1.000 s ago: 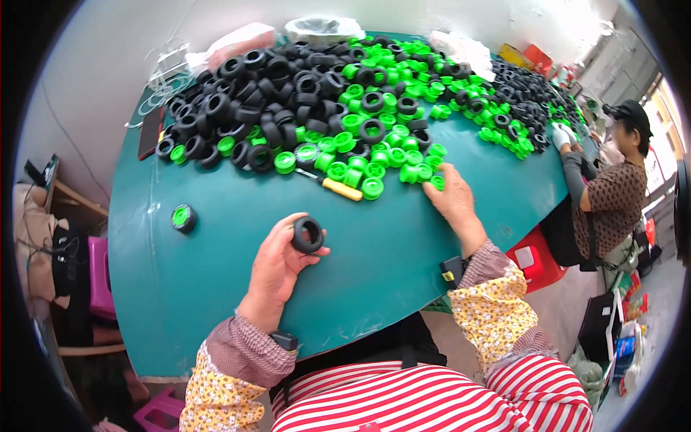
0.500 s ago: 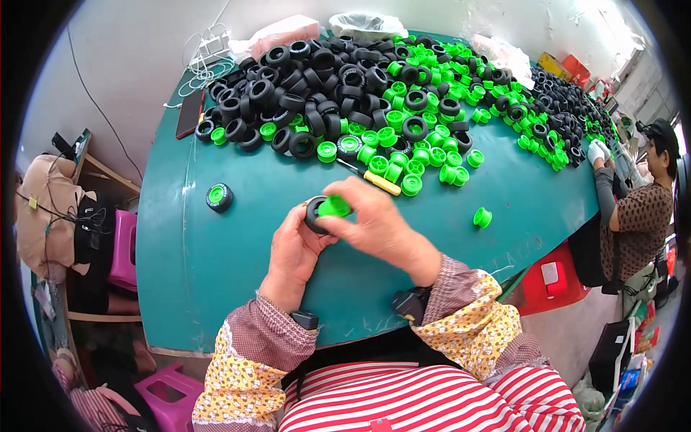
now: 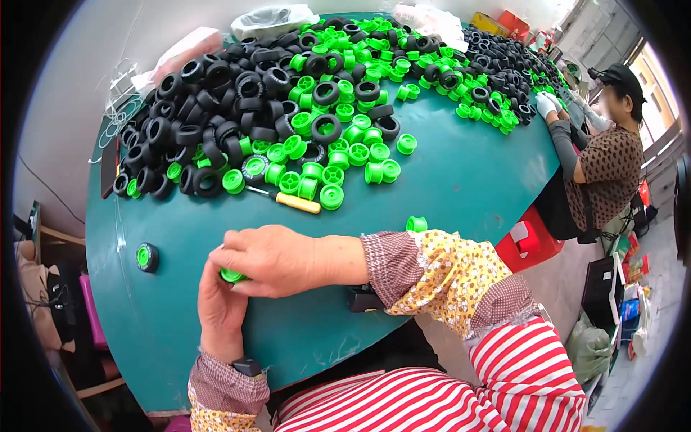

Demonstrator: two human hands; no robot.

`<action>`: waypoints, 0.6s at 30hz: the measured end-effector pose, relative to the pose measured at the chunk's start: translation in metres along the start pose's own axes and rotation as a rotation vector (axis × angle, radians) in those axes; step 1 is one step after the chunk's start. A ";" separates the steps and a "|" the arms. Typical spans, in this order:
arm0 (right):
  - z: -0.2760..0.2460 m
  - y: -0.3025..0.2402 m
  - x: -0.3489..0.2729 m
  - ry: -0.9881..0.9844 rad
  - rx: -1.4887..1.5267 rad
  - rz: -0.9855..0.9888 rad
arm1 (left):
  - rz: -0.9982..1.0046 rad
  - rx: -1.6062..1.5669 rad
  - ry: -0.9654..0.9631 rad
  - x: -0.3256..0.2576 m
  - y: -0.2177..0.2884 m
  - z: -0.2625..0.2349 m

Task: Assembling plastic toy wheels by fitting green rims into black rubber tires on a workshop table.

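"What's changing in the head view?"
"The right hand [image 3: 270, 259] is now lying over the left hand [image 3: 222, 306]; half a second ago more of the green wheel rim [image 3: 232, 276] was showing. Both hands' fingers are closing around it, apparently pressing, and only a small green patch is peeking out between them."
"Is a tyre in there?"
"The hands are hiding it, so I'm not able to tell how the two are fitting."
"And the surface?"
"The green counter [image 3: 180, 331] is carrying heaped black tyres [image 3: 188, 135] and green rims [image 3: 332, 196], with a yellow-handled screwdriver [image 3: 298, 203] lying along the near edge. One tyred wheel [image 3: 147, 257] is resting apart, leftward; a loose rim [image 3: 416, 224] is lying just beyond the right sleeve [image 3: 461, 281]."
"The room?"
"A white-gloved co-worker [image 3: 612, 158] is working at the right, near a red plastic container [image 3: 540, 248]."
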State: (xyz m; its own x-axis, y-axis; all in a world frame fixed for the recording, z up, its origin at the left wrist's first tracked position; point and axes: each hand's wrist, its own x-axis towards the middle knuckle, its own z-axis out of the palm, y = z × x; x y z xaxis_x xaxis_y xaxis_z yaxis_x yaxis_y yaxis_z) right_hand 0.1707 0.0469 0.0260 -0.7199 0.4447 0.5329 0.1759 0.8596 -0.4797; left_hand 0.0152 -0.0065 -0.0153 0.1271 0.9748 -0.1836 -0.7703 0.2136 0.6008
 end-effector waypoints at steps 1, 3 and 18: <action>0.000 0.002 0.003 -0.054 0.001 -0.010 | -0.006 -0.009 0.029 0.000 0.001 0.000; -0.001 0.006 0.002 -0.098 -0.005 -0.020 | -0.025 -0.016 0.065 0.000 0.001 0.005; 0.008 -0.015 -0.023 0.290 0.444 0.453 | -0.052 0.205 -0.010 0.004 -0.004 0.013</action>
State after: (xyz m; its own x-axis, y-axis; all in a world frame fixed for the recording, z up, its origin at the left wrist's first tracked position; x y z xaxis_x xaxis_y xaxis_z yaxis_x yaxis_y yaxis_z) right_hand 0.1791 0.0217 0.0149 -0.4215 0.8373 0.3482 0.0808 0.4172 -0.9052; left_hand 0.0268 -0.0029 -0.0080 0.1701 0.9625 -0.2115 -0.6198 0.2714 0.7364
